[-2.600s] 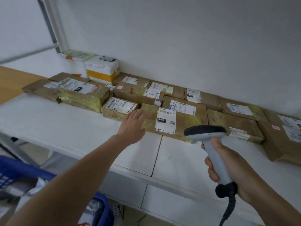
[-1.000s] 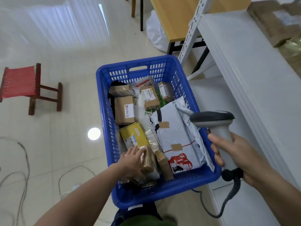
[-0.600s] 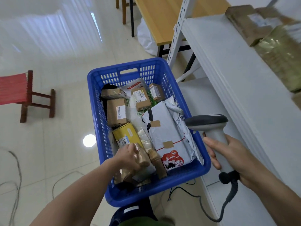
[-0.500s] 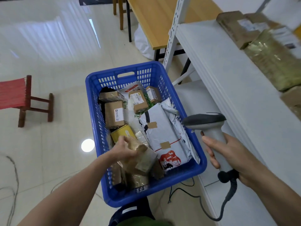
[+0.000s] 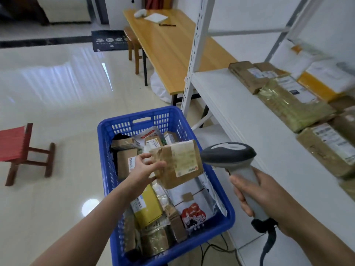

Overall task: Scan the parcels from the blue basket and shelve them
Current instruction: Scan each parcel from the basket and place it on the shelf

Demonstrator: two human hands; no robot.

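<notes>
My left hand (image 5: pixel 144 170) grips a brown taped parcel (image 5: pixel 179 163) by its left edge and holds it up over the blue basket (image 5: pixel 104 150), white label facing me. My right hand (image 5: pixel 255 192) grips the handle of a grey barcode scanner (image 5: pixel 233 159), whose dark head sits just right of the parcel. Inside the basket lie several parcels: a yellow box (image 5: pixel 148 207), a white poly bag (image 5: pixel 194 202) with a red print, and small brown boxes. To the right runs the white shelf (image 5: pixel 255 131).
Several brown taped parcels (image 5: pixel 292 104) lie along the back of the shelf at right. A wooden table (image 5: pixel 172 47) with a stool stands behind the basket. A red stool (image 5: pixel 17 146) sits on the tiled floor at left. The scanner's cable trails under the shelf.
My left hand reached into the basket's near end, took hold of a brown parcel and lifted it up beside the scanner. My view swung from the shelf down to the basket.
</notes>
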